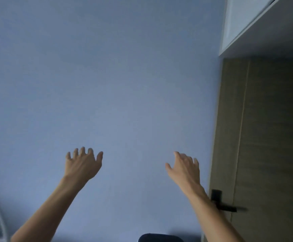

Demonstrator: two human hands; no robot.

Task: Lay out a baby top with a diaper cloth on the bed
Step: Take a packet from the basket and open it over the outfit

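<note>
Head view shows neither baby top nor diaper cloth nor bed. Left hand (82, 164) and right hand (184, 165) are both raised, well apart, fingers spread and loosely bent, gripping nothing, against a blue wall (107, 75). At right stands a wooden door (268, 137) with a black lever handle (223, 204); above it, a white cabinet (241, 18).

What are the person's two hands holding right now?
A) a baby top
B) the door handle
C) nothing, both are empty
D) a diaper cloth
C: the left hand and the right hand are raised before the blue wall with fingers spread and nothing in them; the black door handle is beside the right forearm, ungripped.
</note>
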